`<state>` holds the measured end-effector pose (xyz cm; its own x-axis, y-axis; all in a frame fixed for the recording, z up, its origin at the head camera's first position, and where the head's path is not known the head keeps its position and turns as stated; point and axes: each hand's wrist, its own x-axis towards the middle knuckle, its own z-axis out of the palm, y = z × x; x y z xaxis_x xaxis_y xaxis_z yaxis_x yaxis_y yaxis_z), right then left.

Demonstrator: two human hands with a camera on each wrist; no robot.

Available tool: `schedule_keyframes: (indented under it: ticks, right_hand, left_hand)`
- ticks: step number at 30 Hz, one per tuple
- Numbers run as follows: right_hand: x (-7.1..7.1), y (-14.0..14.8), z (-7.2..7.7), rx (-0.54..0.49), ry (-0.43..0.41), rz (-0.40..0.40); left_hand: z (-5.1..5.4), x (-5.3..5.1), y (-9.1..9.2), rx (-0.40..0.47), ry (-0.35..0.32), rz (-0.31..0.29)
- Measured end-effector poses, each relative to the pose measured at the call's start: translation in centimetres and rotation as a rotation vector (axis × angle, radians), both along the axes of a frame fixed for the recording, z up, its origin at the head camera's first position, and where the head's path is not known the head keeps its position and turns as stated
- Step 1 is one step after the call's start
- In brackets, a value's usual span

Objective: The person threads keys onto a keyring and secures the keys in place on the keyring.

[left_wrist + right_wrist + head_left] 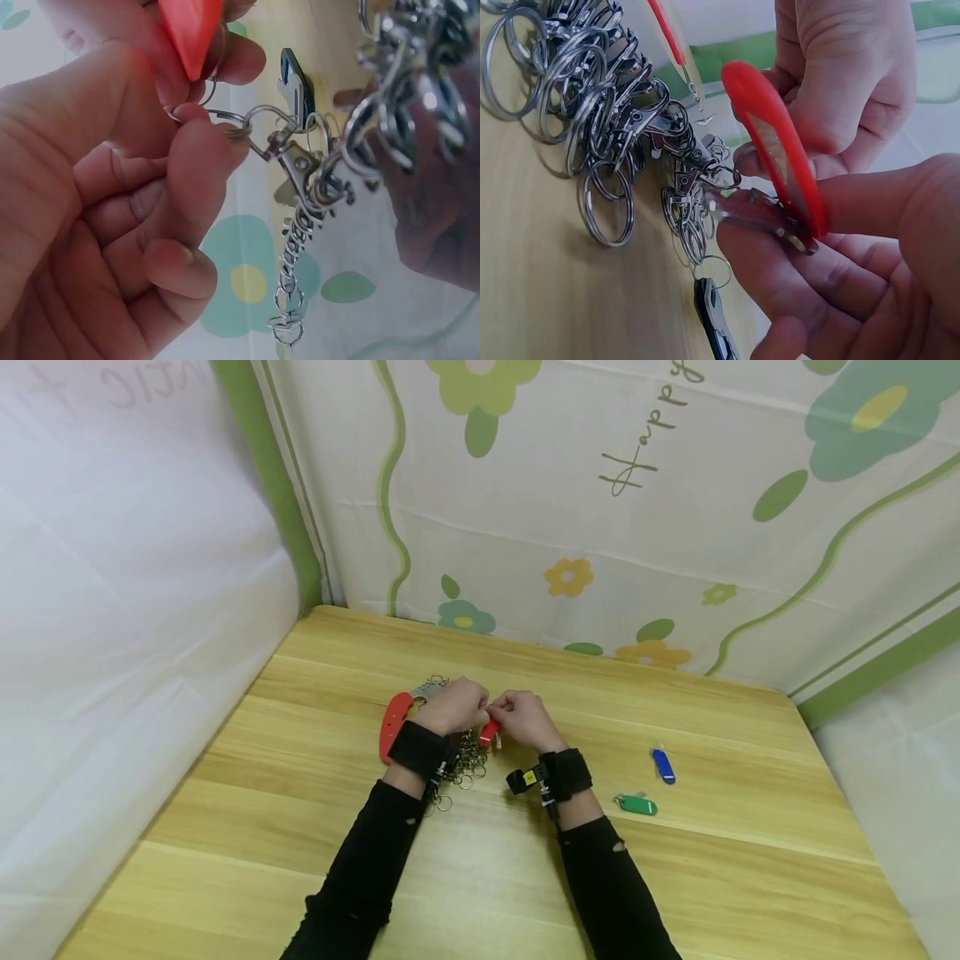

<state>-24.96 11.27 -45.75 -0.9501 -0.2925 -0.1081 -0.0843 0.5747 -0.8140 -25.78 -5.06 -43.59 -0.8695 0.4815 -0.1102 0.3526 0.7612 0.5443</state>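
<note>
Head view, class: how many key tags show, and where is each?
3: red tag beside the right hand, blue tag and green tag lying on the table farther right. Others may hide behind the left hand.

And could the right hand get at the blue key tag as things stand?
Probably, but only after letting go: the right hand pinches the red key tag. Only tabletop seems to lie between it and the blue key tag.

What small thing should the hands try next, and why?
Probably work the thin ring by the red tag and the split ring together, because they seem to meet at the left hand. It pinches the split ring, joined to a metal clasp, while the right hand holds the red tag close by. Whether the rings are linked is hidden.
</note>
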Motion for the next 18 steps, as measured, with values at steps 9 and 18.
schedule_keyframes:
  ticks: [9, 18]
  right_hand:
    - [-0.10, 0.22, 0.14, -0.015, 0.008, 0.047]
    - [-0.28, 0.48, 0.09, -0.017, 0.019, 0.042]
  left_hand:
    - [0.26, 0.23, 0.28, -0.021, 0.001, 0.003]
    - [0.12, 0.12, 0.58, -0.049, -0.011, 0.018]
